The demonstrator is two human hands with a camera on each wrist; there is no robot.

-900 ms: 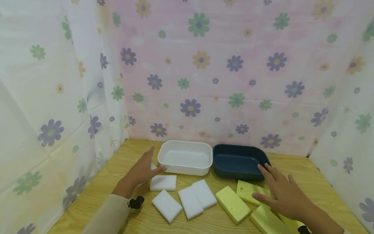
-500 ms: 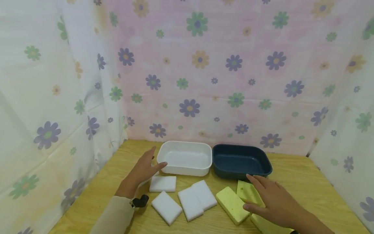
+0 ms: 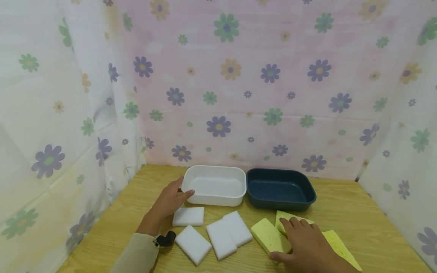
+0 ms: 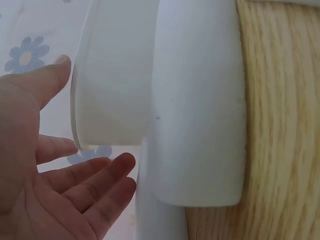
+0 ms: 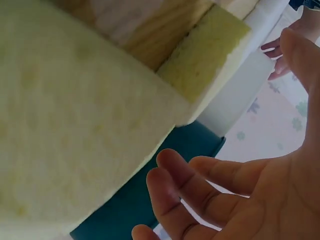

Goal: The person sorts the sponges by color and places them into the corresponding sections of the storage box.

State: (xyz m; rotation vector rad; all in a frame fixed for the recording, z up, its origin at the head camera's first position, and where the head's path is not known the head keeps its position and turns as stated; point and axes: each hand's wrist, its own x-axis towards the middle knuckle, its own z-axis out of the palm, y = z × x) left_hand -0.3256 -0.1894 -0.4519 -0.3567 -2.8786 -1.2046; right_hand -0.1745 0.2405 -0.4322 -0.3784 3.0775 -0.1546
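My left hand (image 3: 167, 204) is at the left end of a white bin (image 3: 218, 199), fingers spread and nothing held. In the left wrist view, the white bin (image 4: 112, 75) stands beyond a white sponge (image 4: 200, 115), the fingertips close to both. My right hand (image 3: 304, 246) hovers low over several yellow sponges, its fingers loosely bent. One yellow sponge (image 3: 269, 237) lies by the thumb, another (image 3: 341, 248) right of the wrist, partly covered. The right wrist view shows a yellow sponge (image 5: 75, 115) close in front of the relaxed fingers (image 5: 167, 192), with a gap between.
A dark blue bin (image 3: 280, 204) stands right beside the white one; both look empty inside. Several white sponges lie on the wooden table (image 3: 368, 223) in front of them, two overlapping, such as this sponge (image 3: 192, 244). Flowered cloth (image 3: 252, 102) hangs behind and at both sides.
My right hand has come left and nearer, from beside the dark blue bin to low over the yellow sponges. The left hand has shifted only slightly, staying beside the white bin.
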